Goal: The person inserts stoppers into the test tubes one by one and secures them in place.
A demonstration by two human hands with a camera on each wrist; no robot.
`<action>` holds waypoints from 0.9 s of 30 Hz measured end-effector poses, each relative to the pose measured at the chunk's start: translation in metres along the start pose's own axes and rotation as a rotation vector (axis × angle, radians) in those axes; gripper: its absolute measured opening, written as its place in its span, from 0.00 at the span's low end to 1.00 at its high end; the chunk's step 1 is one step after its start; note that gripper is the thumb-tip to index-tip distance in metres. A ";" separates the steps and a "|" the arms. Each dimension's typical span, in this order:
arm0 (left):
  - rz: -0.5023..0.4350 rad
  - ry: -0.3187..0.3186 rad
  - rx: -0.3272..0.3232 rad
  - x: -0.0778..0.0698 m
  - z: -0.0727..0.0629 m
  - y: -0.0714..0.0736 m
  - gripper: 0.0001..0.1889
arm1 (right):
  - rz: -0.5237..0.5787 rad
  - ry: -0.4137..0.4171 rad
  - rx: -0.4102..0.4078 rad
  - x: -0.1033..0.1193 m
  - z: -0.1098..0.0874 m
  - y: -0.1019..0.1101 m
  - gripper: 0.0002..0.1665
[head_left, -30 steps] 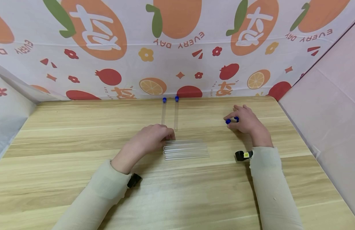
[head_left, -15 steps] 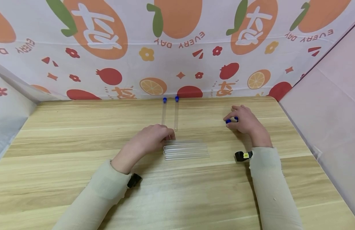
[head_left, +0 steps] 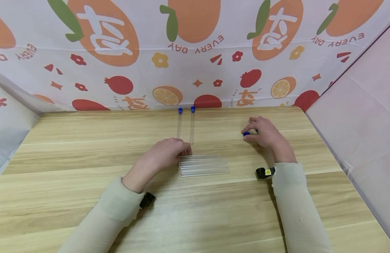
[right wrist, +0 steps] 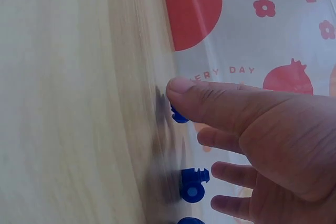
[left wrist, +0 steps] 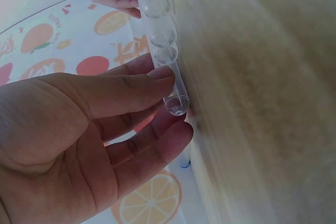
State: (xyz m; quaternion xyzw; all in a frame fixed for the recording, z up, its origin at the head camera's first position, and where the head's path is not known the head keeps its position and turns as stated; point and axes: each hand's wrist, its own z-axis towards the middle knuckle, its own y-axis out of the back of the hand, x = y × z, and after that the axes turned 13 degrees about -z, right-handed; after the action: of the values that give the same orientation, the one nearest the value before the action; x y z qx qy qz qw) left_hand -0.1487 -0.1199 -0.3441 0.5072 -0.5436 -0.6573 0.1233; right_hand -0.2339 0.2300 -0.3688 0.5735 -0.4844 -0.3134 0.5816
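My left hand (head_left: 164,153) pinches the rounded end of a clear test tube (left wrist: 177,103) between thumb and fingers. That tube lies at the far side of a row of several clear test tubes (head_left: 204,168), rounded ends to the left. To the right, my right hand (head_left: 266,133) holds a small blue cap (head_left: 246,134) between thumb and index finger, just over the wood. In the right wrist view the thumb partly hides this cap. More blue caps (right wrist: 193,186) lie below the other fingers there, mostly hidden by the hand in the head view.
Two test tubes with blue caps, a left one (head_left: 179,124) and a right one (head_left: 192,126), lie at the table's back edge, caps away from me. Behind the wooden table (head_left: 213,218) hangs a fruit-print cloth (head_left: 195,52). A pale wall (head_left: 356,105) stands at the right.
My right hand has shifted slightly left with the blue cap in its fingers. The left hand stays at the tube's end, almost still.
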 end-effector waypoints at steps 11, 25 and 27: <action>-0.013 -0.024 -0.012 0.000 -0.002 0.000 0.14 | 0.019 0.033 -0.023 0.010 0.000 0.001 0.13; -0.123 -0.093 -0.064 -0.002 0.001 0.006 0.16 | 0.102 0.056 -0.107 0.024 0.004 0.007 0.15; -0.149 -0.085 -0.066 -0.002 0.001 0.007 0.18 | 0.108 0.072 -0.127 0.026 0.005 0.008 0.15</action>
State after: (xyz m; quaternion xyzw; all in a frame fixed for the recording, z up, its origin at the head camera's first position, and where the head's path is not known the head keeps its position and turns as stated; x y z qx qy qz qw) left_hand -0.1514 -0.1200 -0.3376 0.5133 -0.4872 -0.7033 0.0676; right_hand -0.2309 0.2056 -0.3563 0.5192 -0.4725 -0.2909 0.6501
